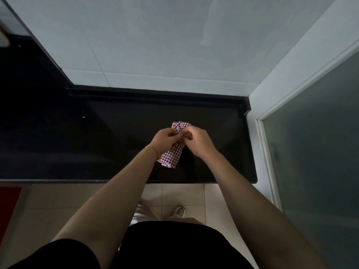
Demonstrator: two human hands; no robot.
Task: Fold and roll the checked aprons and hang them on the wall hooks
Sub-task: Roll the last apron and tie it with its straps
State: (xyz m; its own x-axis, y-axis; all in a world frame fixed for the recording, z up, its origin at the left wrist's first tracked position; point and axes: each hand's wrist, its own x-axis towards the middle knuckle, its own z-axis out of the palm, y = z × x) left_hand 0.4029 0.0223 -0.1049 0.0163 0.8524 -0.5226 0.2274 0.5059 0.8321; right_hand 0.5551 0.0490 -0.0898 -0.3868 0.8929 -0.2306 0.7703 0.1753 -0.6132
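A pale wall (155, 35) fills the upper part of the view, meeting a frosted glass door (320, 152) in a white frame on the right. Below the wall runs a glossy black table (87, 142), its front edge above a floor (182, 195) of light tiles. A red panel (9, 206) shows at the lower left under the table edge. A white shoe (177, 210) stands on the tiles. On the right half of the table lies the checked apron (172, 158), rolled into a tight bundle, with both hands over its far end. The left hand (165, 139) and the right hand (196, 140) curl their fingers around the bundle's upper part, pinching cloth between them. A thin orange bracelet (153, 149) circles the left wrist.
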